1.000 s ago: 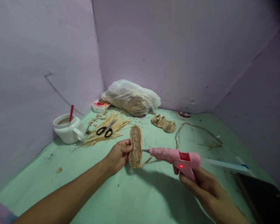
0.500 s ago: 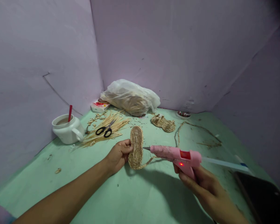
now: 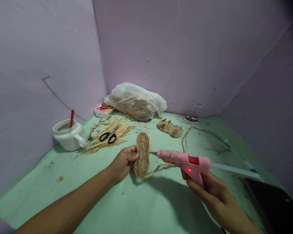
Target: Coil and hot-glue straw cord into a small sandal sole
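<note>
My left hand [image 3: 125, 162] pinches the left edge of a braided straw sole [image 3: 142, 156], holding it upright above the green table. A loose braided cord [image 3: 158, 168] trails from the sole's lower end and passes behind the glue gun. In my right hand [image 3: 213, 195] is a pink glue gun [image 3: 177, 158], its red light glowing. The metal nozzle meets the sole's right edge, or comes very near it. A clear glue stick [image 3: 230, 167] sticks out of the gun's back end.
Scissors [image 3: 109, 136] lie on straw strips [image 3: 123, 128]. At left stands a white mug [image 3: 72, 136] with a red stick. Farther back are a plastic bag [image 3: 136, 100], a finished-looking woven slipper [image 3: 169, 127] and a jar of beads [image 3: 191, 118]. A dark flat object [image 3: 271, 204] occupies the right corner.
The nozzle has shifted very slightly along the sole's right edge. The view has moved a little; both hands keep their holds.
</note>
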`<state>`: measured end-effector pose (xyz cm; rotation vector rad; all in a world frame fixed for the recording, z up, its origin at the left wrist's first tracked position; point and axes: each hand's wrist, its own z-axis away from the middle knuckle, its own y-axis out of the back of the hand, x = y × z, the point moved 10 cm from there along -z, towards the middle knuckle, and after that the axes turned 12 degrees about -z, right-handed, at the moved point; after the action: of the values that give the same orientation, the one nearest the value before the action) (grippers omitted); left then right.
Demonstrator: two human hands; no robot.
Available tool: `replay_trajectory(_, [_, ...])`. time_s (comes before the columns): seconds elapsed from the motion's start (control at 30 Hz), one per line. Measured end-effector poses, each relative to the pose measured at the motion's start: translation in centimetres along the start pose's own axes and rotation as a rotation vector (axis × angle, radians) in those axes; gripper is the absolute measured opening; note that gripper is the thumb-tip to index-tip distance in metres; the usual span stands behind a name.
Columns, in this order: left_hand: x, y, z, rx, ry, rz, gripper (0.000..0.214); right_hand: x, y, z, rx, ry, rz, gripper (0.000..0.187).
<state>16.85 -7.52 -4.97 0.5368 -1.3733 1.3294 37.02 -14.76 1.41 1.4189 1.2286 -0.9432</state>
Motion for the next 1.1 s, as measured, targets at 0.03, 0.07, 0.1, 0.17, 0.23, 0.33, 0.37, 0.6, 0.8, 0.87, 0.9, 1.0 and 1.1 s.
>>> replay_trajectory(0.03, [0.0, 0.0, 0.0, 0.0, -0.001, -0.002, 0.024, 0.0, 0.0, 0.0, 0.004, 0.004, -0.005, 0.014])
replay_trajectory(0.07, [0.0, 0.0, 0.0, -0.001, -0.001, -0.004, 0.025, 0.0, 0.1, 0.0, 0.012, 0.008, -0.011, 0.014])
replay_trajectory(0.1, [0.0, 0.0, 0.0, -0.002, 0.0, -0.006, 0.026, 0.0, 0.2, 0.0, 0.022, 0.012, -0.015, 0.014])
replay_trajectory(0.17, [0.0, 0.0, 0.0, -0.003, 0.002, -0.007, 0.028, 0.0, 0.2, 0.0, 0.024, 0.021, -0.01, 0.014])
replay_trajectory(0.23, [0.0, 0.1, -0.1, -0.002, 0.002, -0.005, 0.027, -0.2, -0.1, -0.1, -0.012, 0.023, 0.014, 0.014])
replay_trajectory(0.33, [0.0, 0.1, -0.1, 0.001, 0.001, 0.002, 0.025, -0.6, -0.3, -0.1, -0.031, 0.033, 0.027, 0.015])
replay_trajectory(0.37, [0.1, 0.1, -0.1, 0.002, 0.002, 0.003, 0.025, -0.8, -0.3, -0.2, -0.032, 0.036, 0.028, 0.015])
replay_trajectory(0.6, [0.0, 0.1, -0.1, 0.0, 0.002, 0.004, 0.025, -1.0, -0.3, -0.2, -0.018, 0.03, 0.033, 0.013])
replay_trajectory(0.8, [0.0, 0.0, -0.1, -0.014, -0.005, 0.0, 0.025, -0.8, 0.2, -0.1, 0.03, 0.052, 0.001, 0.012])
replay_trajectory(0.87, [0.1, -0.1, -0.1, -0.017, -0.006, -0.002, 0.025, -1.0, 0.3, -0.1, 0.033, 0.062, 0.008, 0.011])
replay_trajectory(0.9, [0.1, -0.1, -0.1, -0.017, -0.005, -0.003, 0.025, -1.1, 0.3, -0.1, 0.03, 0.065, 0.016, 0.011])
replay_trajectory(1.0, [0.0, -0.1, -0.1, -0.015, -0.003, -0.009, 0.026, -1.4, 0.2, -0.2, 0.021, 0.074, 0.036, 0.011])
replay_trajectory(1.1, [0.0, -0.2, -0.1, -0.014, -0.005, -0.018, 0.03, -1.6, 0.2, -0.2, 0.032, 0.083, 0.035, 0.011])
